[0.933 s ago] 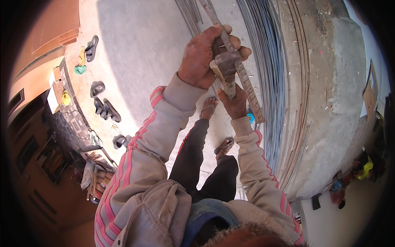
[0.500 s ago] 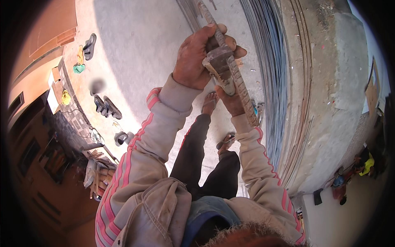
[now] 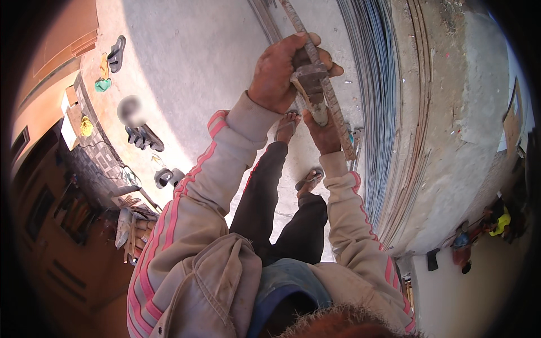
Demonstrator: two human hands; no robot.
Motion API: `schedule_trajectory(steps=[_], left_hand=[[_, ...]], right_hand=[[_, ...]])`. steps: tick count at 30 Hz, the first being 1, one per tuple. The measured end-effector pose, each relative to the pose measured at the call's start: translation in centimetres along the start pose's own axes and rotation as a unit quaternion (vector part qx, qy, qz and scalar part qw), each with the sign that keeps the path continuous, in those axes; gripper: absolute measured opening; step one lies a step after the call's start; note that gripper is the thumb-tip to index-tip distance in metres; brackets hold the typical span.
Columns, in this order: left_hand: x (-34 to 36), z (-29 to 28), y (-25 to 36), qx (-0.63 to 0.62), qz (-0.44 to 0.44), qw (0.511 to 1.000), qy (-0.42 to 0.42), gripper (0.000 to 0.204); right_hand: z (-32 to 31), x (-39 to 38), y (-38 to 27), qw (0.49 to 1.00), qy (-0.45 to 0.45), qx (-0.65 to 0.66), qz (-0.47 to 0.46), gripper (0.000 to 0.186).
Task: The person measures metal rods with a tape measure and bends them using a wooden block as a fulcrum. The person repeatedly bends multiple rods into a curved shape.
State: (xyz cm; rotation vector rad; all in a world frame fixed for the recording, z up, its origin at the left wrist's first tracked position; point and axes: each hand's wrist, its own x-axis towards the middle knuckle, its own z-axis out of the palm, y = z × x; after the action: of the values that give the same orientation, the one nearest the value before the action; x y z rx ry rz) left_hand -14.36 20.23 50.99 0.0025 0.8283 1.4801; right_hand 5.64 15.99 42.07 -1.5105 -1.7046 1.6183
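A long ribbed steel bar (image 3: 332, 104) slants across both hands, from the far side down to my right wrist. My left hand (image 3: 277, 73) is closed around its upper part, fingertips showing on the bar's right side. Against the bar sits a hammer-like tool with a dark, blocky head (image 3: 309, 74) and a worn, light-brown, wood-like shaft (image 3: 313, 107). Below, my right hand (image 3: 325, 135) is closed at the shaft's near end, beside the bar's lower end. Most of its fingers are hidden.
Long bundles of thin steel rods (image 3: 376, 101) lie along the right, beside a rough concrete strip (image 3: 445, 124). Several dark sandals (image 3: 116, 54) lie on the left of the concrete floor (image 3: 186, 50). People (image 3: 499, 222) are at the far right edge.
Both hands, with the bar and the tool, have shifted slightly to the right. My grip looks the same, and my feet have stayed almost in place.
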Motion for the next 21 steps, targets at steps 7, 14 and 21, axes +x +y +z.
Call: schedule_trajectory(steps=[7,14,21], left_hand=[[-0.9,-3.1,-1.7,0.002,-0.036,0.999,0.038,0.032],[-3.0,-4.3,-4.2,0.209,0.053,0.976,0.033,0.044],[-3.9,-4.7,-5.1,0.172,0.079,0.978,0.089,0.034]], right_hand=[[0.7,0.2,4.1,0.997,-0.009,-0.074,-0.002,0.025],[1.4,-0.1,5.8,0.994,-0.034,-0.101,0.02,0.026],[2.5,-0.7,5.9,0.991,-0.02,-0.135,-0.002,0.024]])
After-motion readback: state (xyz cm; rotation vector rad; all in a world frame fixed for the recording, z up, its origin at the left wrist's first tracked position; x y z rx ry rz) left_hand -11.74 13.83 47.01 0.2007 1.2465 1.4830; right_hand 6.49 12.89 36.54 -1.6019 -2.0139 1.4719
